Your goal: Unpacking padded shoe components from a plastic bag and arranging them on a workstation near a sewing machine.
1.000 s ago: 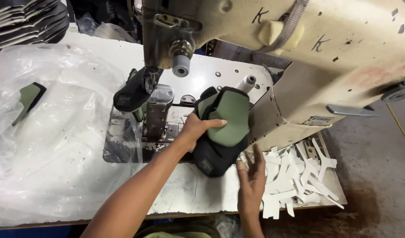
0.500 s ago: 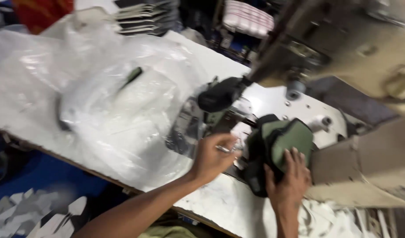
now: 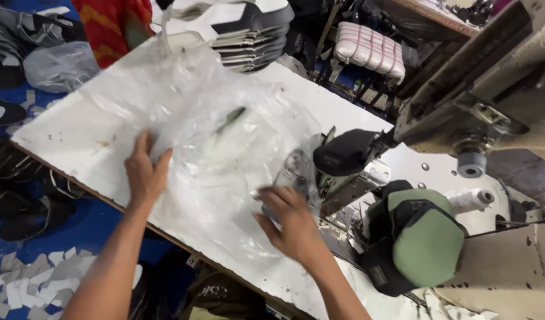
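My left hand (image 3: 145, 172) lies flat with fingers spread on a large clear plastic bag (image 3: 219, 136) that covers the white table (image 3: 65, 133). My right hand (image 3: 290, 222) rests open on the bag's right part, close to the sewing machine's post. A thin green piece (image 3: 231, 120) shows inside the bag. A stack of green and black shoe upper pieces (image 3: 417, 240) sits on the machine bed to the right, with no hand on it.
The beige sewing machine (image 3: 491, 89) with a black post (image 3: 346, 152) fills the right side. Stacked grey shoe parts (image 3: 248, 32) stand at the table's far end. Dark uppers and pale scraps (image 3: 29, 278) lie on the blue floor at left.
Both hands have left the green and black uppers and moved left onto the plastic bag. The view has swung left toward the table's end.
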